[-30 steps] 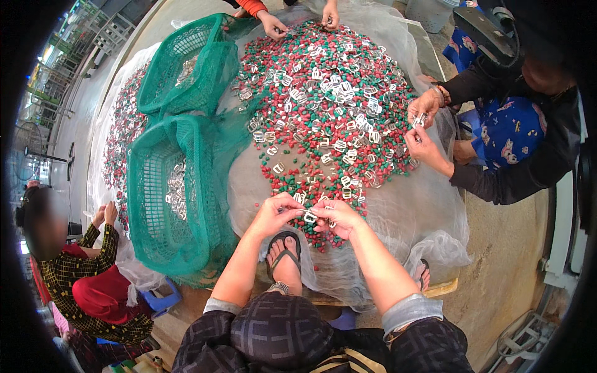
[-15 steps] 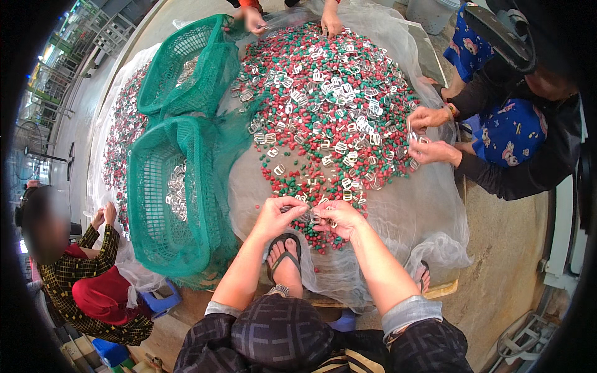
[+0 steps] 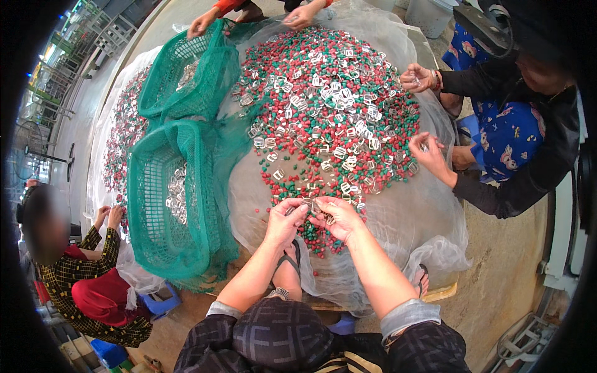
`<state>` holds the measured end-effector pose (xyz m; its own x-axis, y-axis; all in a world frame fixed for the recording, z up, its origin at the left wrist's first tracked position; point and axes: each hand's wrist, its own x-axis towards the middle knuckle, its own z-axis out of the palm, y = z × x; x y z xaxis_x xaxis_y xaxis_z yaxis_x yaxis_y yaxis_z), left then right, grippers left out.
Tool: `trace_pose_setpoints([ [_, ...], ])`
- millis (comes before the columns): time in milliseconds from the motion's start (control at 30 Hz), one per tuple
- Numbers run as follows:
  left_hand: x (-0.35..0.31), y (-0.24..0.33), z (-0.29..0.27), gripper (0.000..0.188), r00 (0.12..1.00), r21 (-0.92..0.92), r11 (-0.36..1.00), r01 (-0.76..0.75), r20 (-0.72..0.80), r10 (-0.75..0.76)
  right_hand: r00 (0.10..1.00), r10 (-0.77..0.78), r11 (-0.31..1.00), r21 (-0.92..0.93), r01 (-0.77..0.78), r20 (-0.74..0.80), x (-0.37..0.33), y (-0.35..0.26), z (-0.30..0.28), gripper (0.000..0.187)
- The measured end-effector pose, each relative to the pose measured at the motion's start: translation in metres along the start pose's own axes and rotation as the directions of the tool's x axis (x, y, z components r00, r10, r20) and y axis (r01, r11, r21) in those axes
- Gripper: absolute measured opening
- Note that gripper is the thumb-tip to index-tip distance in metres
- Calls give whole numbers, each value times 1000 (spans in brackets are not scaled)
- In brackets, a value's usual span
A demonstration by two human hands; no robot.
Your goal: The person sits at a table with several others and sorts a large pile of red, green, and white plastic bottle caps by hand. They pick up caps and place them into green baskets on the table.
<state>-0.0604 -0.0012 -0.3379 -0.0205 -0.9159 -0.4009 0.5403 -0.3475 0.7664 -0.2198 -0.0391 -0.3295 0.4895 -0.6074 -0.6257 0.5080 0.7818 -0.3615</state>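
Note:
My left hand [image 3: 285, 220] and my right hand [image 3: 339, 219] meet just over the near tip of a wide heap. Both are closed, fingertips pinching silvery metal slide buckles [image 3: 310, 204] between them; how many is unclear. Part of another buckle shows under the fingers of my right hand. Red and green pebble-like pieces [image 3: 292, 137] make up most of the heap, with loose slotted buckles [image 3: 342, 96] scattered through it. A translucent mesh sheet [image 3: 410, 214] lies beneath the pieces.
Left of the heap stand two green baskets [image 3: 202, 233] draped in green netting, with metal buckles [image 3: 177, 196] inside. Co-workers' hands are at the far edge [image 3: 300, 17] and right side [image 3: 430, 155]. Another person [image 3: 99, 264] sits at left by a second heap [image 3: 116, 152].
My hands have drawn closer together, the left moving right and slightly down. The right co-worker's hands have parted. One far co-worker's hand has reached over to the far basket.

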Motion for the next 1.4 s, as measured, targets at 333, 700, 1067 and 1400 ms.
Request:
trace_pose_setpoints([
  [333,0,34,11,20,898,581,696,-422,159,411,996,55,974,-222,-39,69,-11,-17,11,20],
  [700,-4,43,20,26,755,687,411,-599,313,576,998,59,998,-35,-59,-10,-10,-10,19,16],
  [1067,-11,47,30,23,890,510,748,-425,83,449,999,-34,998,46,34,-1,-19,-19,48,13],
  [1400,-14,64,35,33,718,758,236,-608,398,571,921,-389,767,-559,316,-14,-21,-35,57,12],
])
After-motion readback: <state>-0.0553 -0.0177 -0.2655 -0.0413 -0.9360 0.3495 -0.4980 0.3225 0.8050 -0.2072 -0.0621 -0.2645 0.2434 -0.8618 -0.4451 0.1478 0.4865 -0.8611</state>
